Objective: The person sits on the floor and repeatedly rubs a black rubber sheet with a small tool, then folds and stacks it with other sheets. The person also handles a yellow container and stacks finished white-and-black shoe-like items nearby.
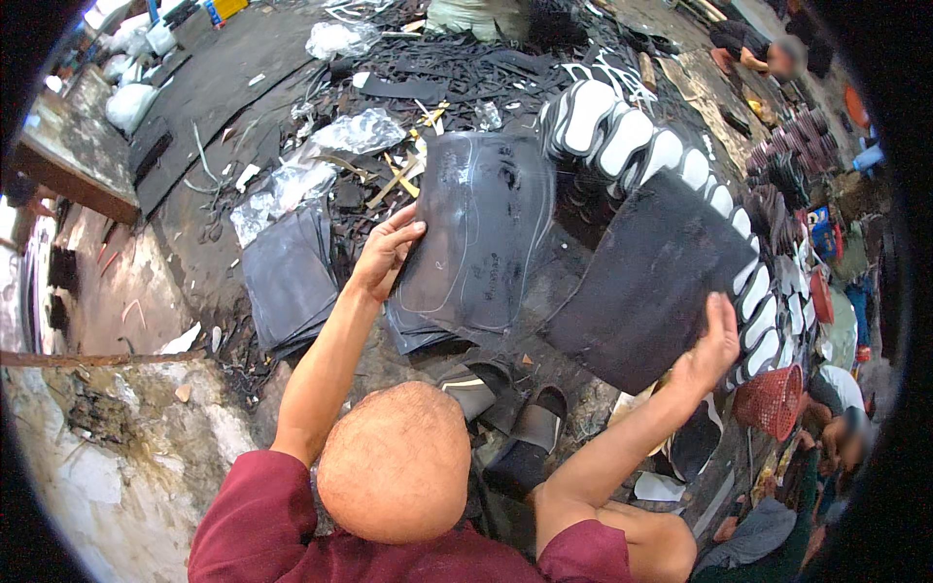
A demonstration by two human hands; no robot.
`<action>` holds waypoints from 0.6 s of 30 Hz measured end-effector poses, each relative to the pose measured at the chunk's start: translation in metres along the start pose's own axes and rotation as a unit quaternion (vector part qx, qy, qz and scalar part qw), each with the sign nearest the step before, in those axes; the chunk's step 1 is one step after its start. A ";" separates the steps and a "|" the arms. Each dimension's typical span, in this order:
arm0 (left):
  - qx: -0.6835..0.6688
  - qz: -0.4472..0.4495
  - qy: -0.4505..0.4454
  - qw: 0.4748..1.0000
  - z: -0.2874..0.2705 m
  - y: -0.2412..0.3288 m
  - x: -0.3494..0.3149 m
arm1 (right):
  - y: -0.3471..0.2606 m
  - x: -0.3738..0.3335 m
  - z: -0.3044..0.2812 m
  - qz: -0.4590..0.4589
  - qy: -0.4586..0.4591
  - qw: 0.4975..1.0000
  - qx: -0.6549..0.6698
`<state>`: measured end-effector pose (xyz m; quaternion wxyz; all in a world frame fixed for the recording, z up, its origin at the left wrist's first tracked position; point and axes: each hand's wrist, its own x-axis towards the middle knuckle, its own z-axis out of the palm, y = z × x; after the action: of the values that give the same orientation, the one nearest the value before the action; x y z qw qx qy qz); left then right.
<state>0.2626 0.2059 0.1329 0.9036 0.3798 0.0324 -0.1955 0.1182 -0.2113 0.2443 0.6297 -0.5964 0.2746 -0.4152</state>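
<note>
My left hand (387,251) pinches the left edge of a black sheet (476,233), which looks like rubber. Pale curved outlines and faint writing mark its face. In my right hand (708,348) is a plain black sheet (651,282), gripped at its lower right edge and tilted; the thumb is partly hidden. A pile of dark sheets (287,282) lies on the floor left of my left hand. More dark sheets (413,335) show under the marked one. Beyond the plain sheet curves a long row of white-faced, dark-edged shoe soles (622,141), partly covered by it.
Black offcuts (457,83) and crumpled clear plastic (360,131) litter the floor ahead. A red basket (768,403) stands at the right, near the row's end. Slippers (539,418) are on my feet. A low wooden-edged block (78,165) stands far left. Other people (753,49) crouch at the right.
</note>
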 end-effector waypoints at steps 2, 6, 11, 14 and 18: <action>0.001 0.007 0.018 1.000 -0.016 -0.004 -0.004 | -0.013 -0.012 0.011 -0.020 -0.003 1.000 0.005; -0.014 0.009 0.049 0.999 -0.037 -0.020 -0.007 | -0.006 -0.016 0.016 -0.003 0.006 1.000 -0.004; 0.027 0.000 0.174 0.984 -0.061 -0.046 -0.019 | 0.001 -0.044 0.060 -0.035 -0.056 0.997 -0.033; -0.077 -0.065 0.208 0.973 -0.072 -0.061 -0.030 | 0.001 -0.073 0.101 -0.051 -0.131 0.986 -0.086; 0.024 -0.063 0.164 0.984 -0.064 -0.066 -0.056 | 0.016 -0.105 0.155 -0.137 -0.177 0.950 -0.218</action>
<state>0.1922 0.2271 0.0546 0.8625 0.4254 0.1996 -0.1878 0.1985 -0.0418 0.2337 0.4597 -0.8150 0.1581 -0.3154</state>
